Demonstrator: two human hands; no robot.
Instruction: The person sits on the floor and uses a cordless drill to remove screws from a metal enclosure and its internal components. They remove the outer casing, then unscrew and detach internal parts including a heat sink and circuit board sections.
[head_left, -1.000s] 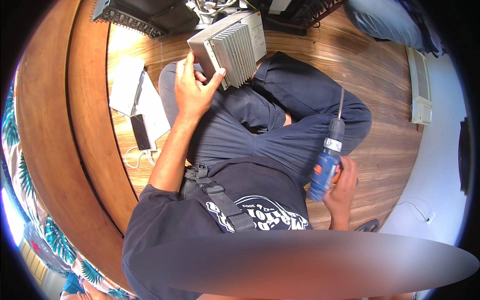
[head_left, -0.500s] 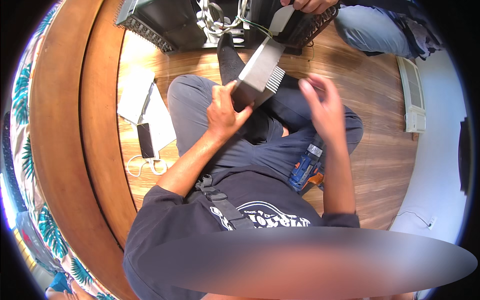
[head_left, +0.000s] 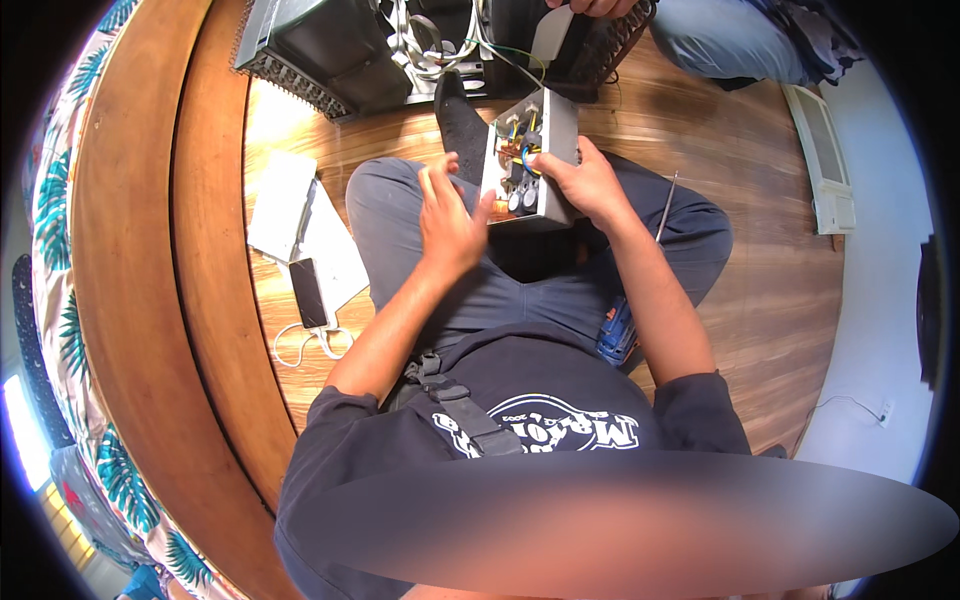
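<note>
I sit on the wooden floor (head_left: 760,260) with the open grey electrical box (head_left: 528,160) held above my lap, its wired interior with capacitors and coloured leads facing up at me. My right hand (head_left: 585,185) has its grip clamped on the right side of the box with the thumb hooked over the edge into the wiring, while my left hand (head_left: 452,215) rests against the left edge of the box, fingers loosely spread and closed on nothing. Relative to the box, a blue cordless drill (head_left: 617,335) lies below it beside my right thigh, a smartphone (head_left: 309,292) on its white cable lies on the floor to the lower left, and a large dark appliance chassis (head_left: 330,50) stands just above it.
</note>
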